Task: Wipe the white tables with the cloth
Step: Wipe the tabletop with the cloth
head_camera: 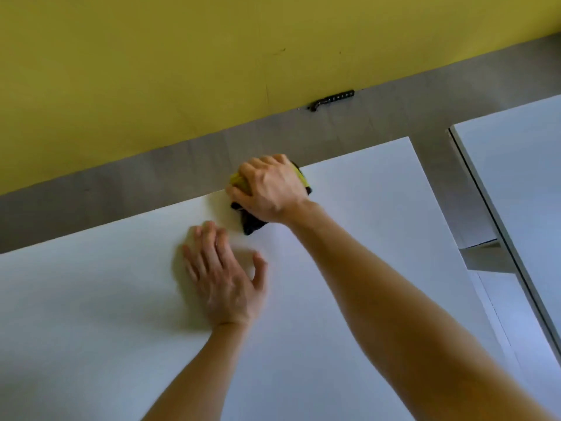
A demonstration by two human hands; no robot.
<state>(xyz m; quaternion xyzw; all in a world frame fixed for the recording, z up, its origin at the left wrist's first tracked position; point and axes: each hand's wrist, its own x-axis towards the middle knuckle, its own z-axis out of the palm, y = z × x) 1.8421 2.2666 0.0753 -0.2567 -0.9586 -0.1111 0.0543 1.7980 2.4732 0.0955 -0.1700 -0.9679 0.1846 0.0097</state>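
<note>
1. The crumpled yellow-and-black cloth [243, 205] sat at the far edge of the near flat white table [349, 238]; a stroke carried further could push it off onto the grey floor [121, 183].
2. The right hand [270, 189], arm outstretched, was clamped on the cloth.
3. The left hand [224, 275] lay flat, fingers spread, empty, near that edge.
4. A second white table [522, 177] stood beyond the right edge, apparently not yet wiped.

The right hand [270, 189] presses the cloth [250, 221] at the far edge of the table [91, 299]. The left hand [224, 278] lies flat just before it. Another table [522, 177] stands right, apart.
</note>
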